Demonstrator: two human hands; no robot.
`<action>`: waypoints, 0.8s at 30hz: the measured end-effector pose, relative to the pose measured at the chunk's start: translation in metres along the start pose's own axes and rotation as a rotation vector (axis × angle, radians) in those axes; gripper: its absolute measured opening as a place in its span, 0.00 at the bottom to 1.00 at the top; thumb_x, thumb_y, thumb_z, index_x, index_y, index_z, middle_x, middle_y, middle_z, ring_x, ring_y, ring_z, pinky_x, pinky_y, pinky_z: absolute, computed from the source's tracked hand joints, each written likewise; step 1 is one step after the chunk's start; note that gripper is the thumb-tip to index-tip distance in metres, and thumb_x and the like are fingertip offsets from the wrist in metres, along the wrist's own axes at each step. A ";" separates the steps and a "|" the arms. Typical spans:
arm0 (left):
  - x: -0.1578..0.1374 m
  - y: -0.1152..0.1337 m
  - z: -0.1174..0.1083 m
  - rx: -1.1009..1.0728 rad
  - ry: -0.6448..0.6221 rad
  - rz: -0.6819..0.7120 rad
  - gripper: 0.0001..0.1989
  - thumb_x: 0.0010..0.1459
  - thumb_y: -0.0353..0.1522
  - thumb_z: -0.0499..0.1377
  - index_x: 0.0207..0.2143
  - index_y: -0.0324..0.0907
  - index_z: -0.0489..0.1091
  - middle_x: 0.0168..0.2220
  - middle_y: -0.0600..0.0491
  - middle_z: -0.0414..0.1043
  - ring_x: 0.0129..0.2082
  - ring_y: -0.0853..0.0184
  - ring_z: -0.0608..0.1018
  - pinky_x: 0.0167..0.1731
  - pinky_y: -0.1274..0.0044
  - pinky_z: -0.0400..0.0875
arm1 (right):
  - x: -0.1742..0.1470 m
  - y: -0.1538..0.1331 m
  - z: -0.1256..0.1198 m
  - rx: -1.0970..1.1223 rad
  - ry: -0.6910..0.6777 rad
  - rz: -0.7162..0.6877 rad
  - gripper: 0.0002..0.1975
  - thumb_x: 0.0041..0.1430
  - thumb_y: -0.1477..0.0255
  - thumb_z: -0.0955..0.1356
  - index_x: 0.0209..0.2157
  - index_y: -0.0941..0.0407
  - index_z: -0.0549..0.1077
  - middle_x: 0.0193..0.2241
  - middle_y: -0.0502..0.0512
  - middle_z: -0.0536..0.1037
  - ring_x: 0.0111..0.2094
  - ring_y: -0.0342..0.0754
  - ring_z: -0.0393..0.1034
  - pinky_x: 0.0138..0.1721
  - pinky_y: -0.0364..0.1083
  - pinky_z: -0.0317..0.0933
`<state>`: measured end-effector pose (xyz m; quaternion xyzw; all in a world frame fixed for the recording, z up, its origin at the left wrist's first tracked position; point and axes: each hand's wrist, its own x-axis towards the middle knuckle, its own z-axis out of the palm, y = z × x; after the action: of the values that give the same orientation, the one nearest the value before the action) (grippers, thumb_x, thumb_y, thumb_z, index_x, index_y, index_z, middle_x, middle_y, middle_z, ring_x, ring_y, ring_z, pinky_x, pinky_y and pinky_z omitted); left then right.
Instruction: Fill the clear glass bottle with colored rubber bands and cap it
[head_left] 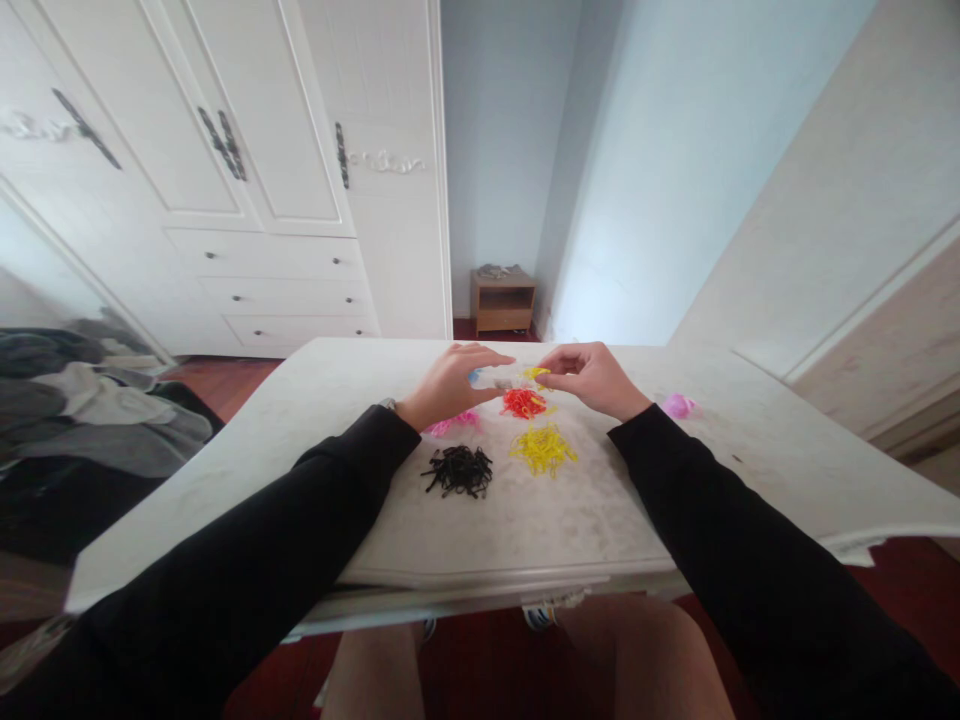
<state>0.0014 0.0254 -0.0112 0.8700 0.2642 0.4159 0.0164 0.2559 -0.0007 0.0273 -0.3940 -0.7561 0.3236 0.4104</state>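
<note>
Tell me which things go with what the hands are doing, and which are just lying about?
Seem part of it:
yellow strips pinched by the right hand
red pile
yellow pile
black pile
pink pile by the left hand

Probably just lying about:
heaped clothes
purplish-pink lump
grey thing on the wooden cabinet
</note>
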 end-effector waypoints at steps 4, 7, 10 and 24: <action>0.000 0.002 0.001 -0.007 0.010 0.015 0.18 0.58 0.36 0.71 0.50 0.45 0.79 0.46 0.49 0.83 0.45 0.61 0.83 0.49 0.69 0.75 | -0.001 -0.002 0.005 0.033 0.057 -0.051 0.23 0.41 0.53 0.81 0.29 0.55 0.76 0.25 0.52 0.79 0.27 0.46 0.71 0.32 0.48 0.68; 0.000 0.002 0.002 -0.008 0.021 0.019 0.19 0.57 0.36 0.71 0.51 0.45 0.79 0.44 0.49 0.83 0.43 0.61 0.83 0.48 0.70 0.76 | -0.001 0.001 0.006 0.022 0.072 -0.067 0.23 0.42 0.54 0.81 0.27 0.55 0.75 0.23 0.50 0.75 0.26 0.44 0.67 0.30 0.47 0.65; 0.000 0.003 0.002 -0.017 0.038 0.017 0.20 0.56 0.37 0.72 0.52 0.45 0.79 0.42 0.49 0.83 0.41 0.61 0.83 0.46 0.71 0.76 | 0.000 0.003 0.005 -0.018 0.069 -0.099 0.21 0.45 0.53 0.80 0.26 0.56 0.78 0.25 0.52 0.75 0.26 0.45 0.67 0.30 0.48 0.63; 0.001 0.007 -0.002 -0.069 0.073 -0.042 0.19 0.56 0.36 0.72 0.49 0.42 0.79 0.45 0.47 0.83 0.43 0.61 0.83 0.48 0.70 0.77 | -0.005 -0.005 0.004 -0.019 0.049 -0.157 0.11 0.49 0.68 0.77 0.36 0.57 0.81 0.34 0.56 0.83 0.34 0.48 0.76 0.42 0.51 0.73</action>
<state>0.0036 0.0193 -0.0072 0.8475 0.2684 0.4558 0.0453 0.2528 -0.0075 0.0276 -0.3453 -0.7774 0.2736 0.4489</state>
